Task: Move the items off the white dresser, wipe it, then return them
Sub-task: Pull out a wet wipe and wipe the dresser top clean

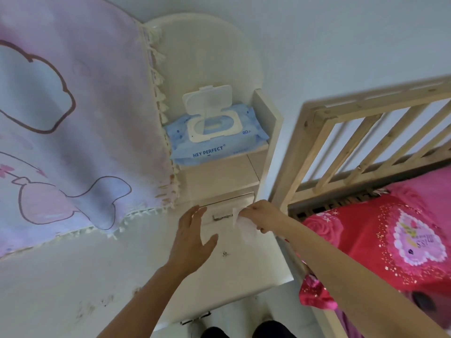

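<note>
right hand (264, 217): white wipe (244, 226) is pinched above white dresser (244, 284) top | left hand (192, 240): fingers are held spread, just left of white wipe | wipes pack (214, 135): set on far raised ledge, lid flipped open

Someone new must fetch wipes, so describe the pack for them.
Find the white dresser between the hanging pink cartoon blanket and the wooden bed rail. On its raised back ledge lies a soft blue plastic wipe pack. Only it has an open white flip lid and HEY PERFECT lettering.
</note>
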